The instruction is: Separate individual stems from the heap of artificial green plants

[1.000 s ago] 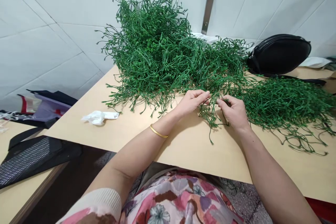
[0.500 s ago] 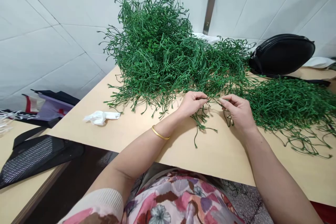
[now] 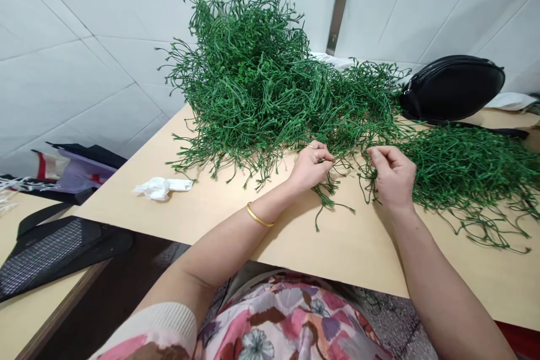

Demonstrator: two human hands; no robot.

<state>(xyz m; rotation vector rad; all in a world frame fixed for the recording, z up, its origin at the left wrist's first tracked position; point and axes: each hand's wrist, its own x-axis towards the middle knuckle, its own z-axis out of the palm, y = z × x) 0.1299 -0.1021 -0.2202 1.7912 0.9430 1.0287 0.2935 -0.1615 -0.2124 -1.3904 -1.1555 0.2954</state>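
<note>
Head view: green stems (image 3: 325, 201) are pinched by the left hand (image 3: 310, 169), in from the table's (image 3: 346, 247) front edge, the right hand (image 3: 395, 177) closed.

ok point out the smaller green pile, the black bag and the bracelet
Smaller green pile (image 3: 468, 166), head view: middle of the heap
Black bag (image 3: 458, 89), head view: middle of its side
Bracelet (image 3: 256, 217), head view: the band's visible curve

A slim gold-coloured bracelet (image 3: 256, 217) circles the left wrist. Beyond the bracelet, a thin ring (image 3: 311, 147) sits on one of the left fingers (image 3: 324, 154). Behind the bracelet, above the elbow, a ribbed cream cuff (image 3: 176, 318) finishes the short left sleeve (image 3: 137, 347). Nearer the body than the bracelet, a floral top (image 3: 291, 323) shows pink, purple, brown and white patches with grey-blue blossoms.
</note>
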